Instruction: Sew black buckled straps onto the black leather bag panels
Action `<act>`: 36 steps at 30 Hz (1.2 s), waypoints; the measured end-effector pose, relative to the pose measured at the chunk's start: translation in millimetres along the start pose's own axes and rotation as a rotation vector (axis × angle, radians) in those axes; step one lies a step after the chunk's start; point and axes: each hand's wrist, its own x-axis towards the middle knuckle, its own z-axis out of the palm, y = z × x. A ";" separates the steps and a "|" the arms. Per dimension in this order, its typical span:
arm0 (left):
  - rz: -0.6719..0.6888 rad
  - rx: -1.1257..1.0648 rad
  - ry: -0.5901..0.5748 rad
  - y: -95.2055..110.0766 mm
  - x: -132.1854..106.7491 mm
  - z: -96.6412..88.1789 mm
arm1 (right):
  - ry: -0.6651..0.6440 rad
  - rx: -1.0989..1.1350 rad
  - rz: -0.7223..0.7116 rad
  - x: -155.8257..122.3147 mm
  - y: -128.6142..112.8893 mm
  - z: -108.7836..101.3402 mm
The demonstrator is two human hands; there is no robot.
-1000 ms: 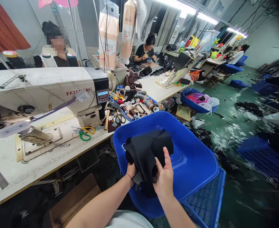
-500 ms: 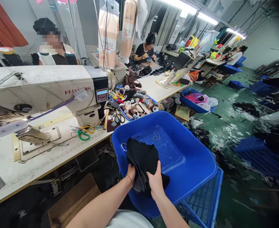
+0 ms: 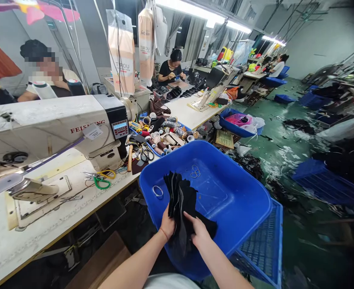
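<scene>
Green floor point(image 3: 267, 116) strewn with scraps stretches through the workshop beside us. Nearest, our left hand point(image 3: 167, 224) clasps the left side of a bundle of black cloth pieces point(image 3: 186, 196) (how many layers, we cannot tell), while our right hand point(image 3: 200, 230) presses its fingers against the right side. We have the bundle within the near left part of one blue tub point(image 3: 240, 200), where two loops lie: one white ring point(image 3: 158, 196) and one thin twisted band point(image 3: 195, 171). One blue crate point(image 3: 264, 241) shows under the tub. To our left, one white sewing machine point(image 3: 59, 112) stands on a worktable point(image 3: 41, 237). Beyond it, we count two hanging packages point(image 3: 124, 72) and three people point(image 3: 167, 72).
</scene>
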 end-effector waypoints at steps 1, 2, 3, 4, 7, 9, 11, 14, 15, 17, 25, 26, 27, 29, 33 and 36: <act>0.017 -0.001 0.005 2.0 0.0 -0.5 | 0.014 0.000 0.002 -1.8 -1.9 1.4; 0.029 -0.003 0.015 3.5 0.1 -1.1 | 0.031 -0.002 -0.010 -3.4 -4.6 2.4; 0.035 -0.007 0.028 4.5 0.3 -1.6 | 0.049 -0.008 -0.040 -4.8 -8.1 3.1; 0.033 -0.011 0.045 5.0 0.7 -2.2 | 0.069 -0.018 -0.088 -5.5 -12.4 3.4; -0.007 -0.034 0.090 4.9 2.9 -3.8 | 0.122 -0.096 -0.265 -3.6 -28.9 3.6; -0.040 -0.063 0.101 5.4 4.5 -4.6 | 0.119 -0.165 -0.348 0.3 -39.6 4.6; -0.062 -0.091 0.098 6.9 5.6 -5.1 | 0.075 -0.226 -0.391 4.2 -47.2 7.5; -0.092 -0.113 0.072 10.4 5.9 -5.5 | -0.002 -0.297 -0.421 7.1 -52.6 15.3; -0.103 -0.118 0.059 11.9 5.7 -5.8 | -0.020 -0.323 -0.429 7.4 -53.6 18.2; -0.122 -0.128 0.040 15.9 5.4 -7.2 | -0.058 -0.376 -0.463 7.2 -56.3 23.3; -0.329 -0.156 -0.037 49.4 -3.2 -18.7 | -0.211 -0.683 -0.714 7.1 -61.7 29.6; -0.341 -0.163 -0.054 53.0 -6.5 -18.9 | -0.213 -0.742 -0.726 5.3 -59.5 30.4; -0.342 -0.167 -0.065 55.8 -10.4 -19.0 | -0.213 -0.795 -0.742 2.2 -56.5 31.6; -0.327 -0.158 -0.064 59.6 -19.4 -19.8 | -0.228 -0.876 -0.782 -8.1 -48.8 35.6; -0.329 -0.077 -0.003 65.9 -34.7 -26.1 | -0.378 -0.942 -0.798 -28.3 -31.5 48.5; -0.290 0.044 0.122 78.6 -35.8 -36.8 | -0.433 -0.906 -0.710 -18.6 -28.3 45.4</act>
